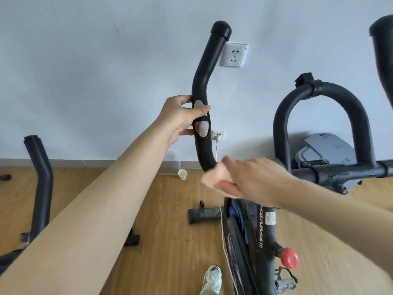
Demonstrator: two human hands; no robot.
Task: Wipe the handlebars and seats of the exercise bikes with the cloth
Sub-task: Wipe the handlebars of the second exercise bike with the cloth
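The work is at the handlebars of one exercise bike, in the middle of the frame. The left hand [182, 118] curls its fingers and thumb round the tall curved handlebar horn [204, 67] at centre. It grips at the level of the metal pulse-sensor plates [201, 128] and seems to steady the bar. The right hand [253, 179], lower and to the right, pinches a pale pink cloth [212, 177] between thumb and fingers. It holds the cloth against the lower bend of the same horn, where the horn turns toward the crossbar [344, 173]. Hand and cloth are blurred, so I cannot tell how the cloth is folded.

Judging from this, the task is in its handlebar stage and a good deal remains. No surface plainly shows that it has been wiped. The crossbar at right looks speckled and scuffed, which suggests the cloth has not reached it. The centre loop [350, 107] and the other horn [382, 50], at the upper right edge, probably also wait. This bike's seat is out of view, so I cannot tell its state. A second bike's handlebar [41, 177] stands at the left edge, well apart from both hands, and likely has yet to be done.
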